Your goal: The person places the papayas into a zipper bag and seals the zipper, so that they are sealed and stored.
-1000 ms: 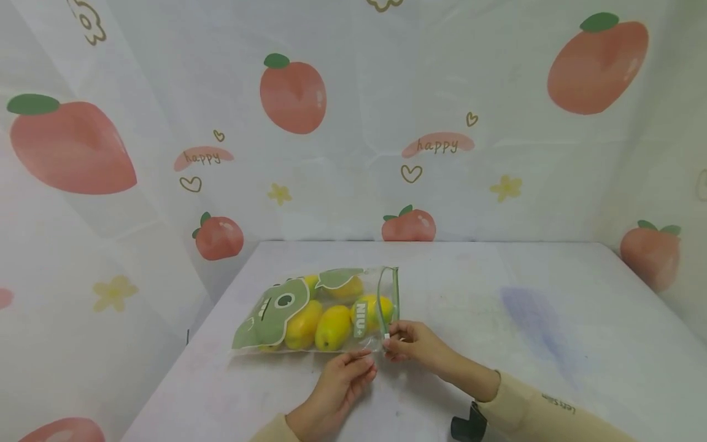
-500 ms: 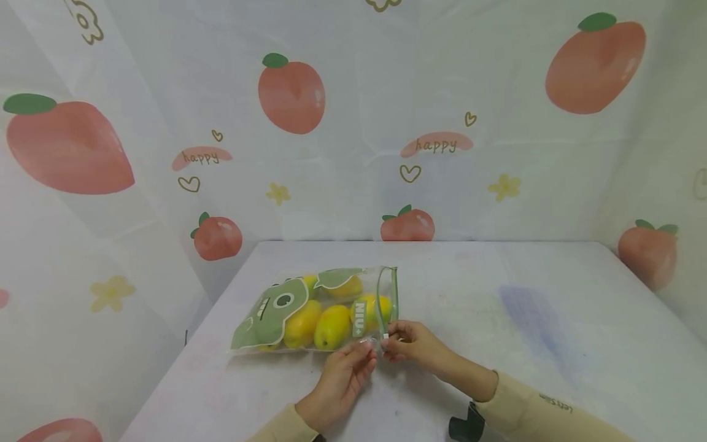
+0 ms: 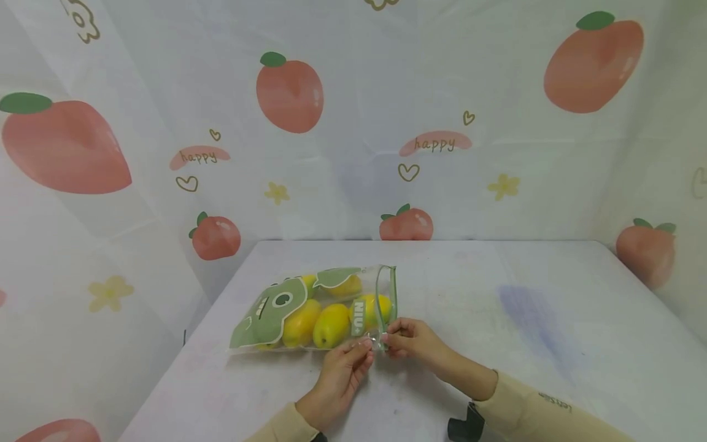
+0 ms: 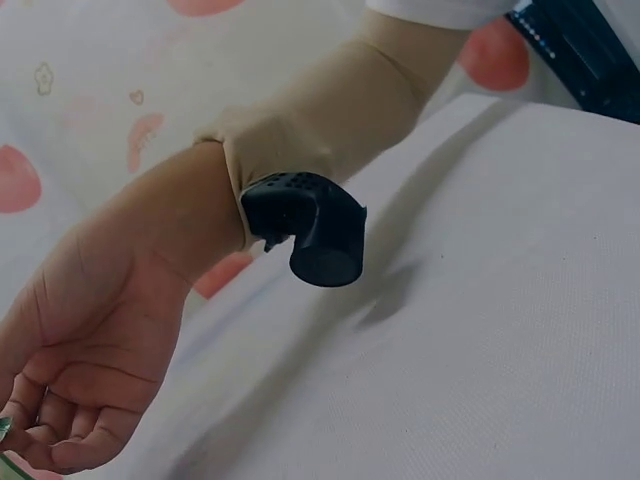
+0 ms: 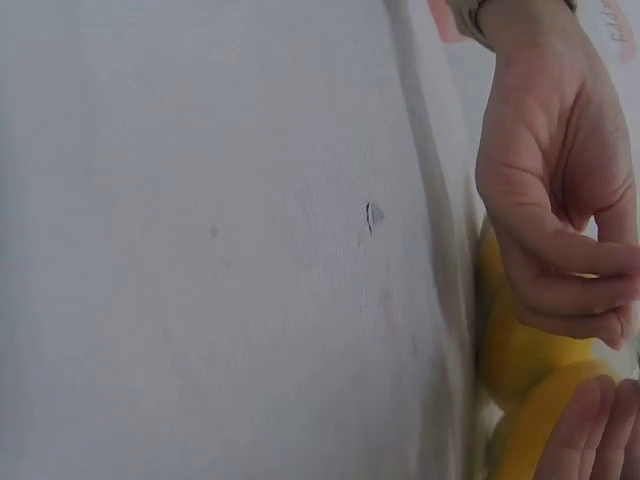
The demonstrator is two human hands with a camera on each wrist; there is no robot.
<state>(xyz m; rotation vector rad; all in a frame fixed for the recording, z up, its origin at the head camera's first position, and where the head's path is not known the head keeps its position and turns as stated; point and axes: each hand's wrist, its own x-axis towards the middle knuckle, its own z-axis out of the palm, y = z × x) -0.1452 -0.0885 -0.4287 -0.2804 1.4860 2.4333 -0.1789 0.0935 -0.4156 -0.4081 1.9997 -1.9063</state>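
A clear zip bag with green cartoon print lies on its side on the table, its zip end to the right. Inside show several oval yellow fruits. With thumb and fingers my left hand pinches the bag's near edge just left of the zip; it also shows in the right wrist view. My right hand pinches the near end of the green zip strip, where its fingertips cover the slider. In the left wrist view the right hand has a green bit of the bag at its fingertips.
The white table carries a faint blue stain at right. A fruit-printed white cloth hangs behind and beside it. A black wrist camera sits at the right sleeve.
My left hand has come up slightly to the bag's near edge and pinches it beside the zip. The right hand stays at the zip end, and its fingers have shifted slightly.
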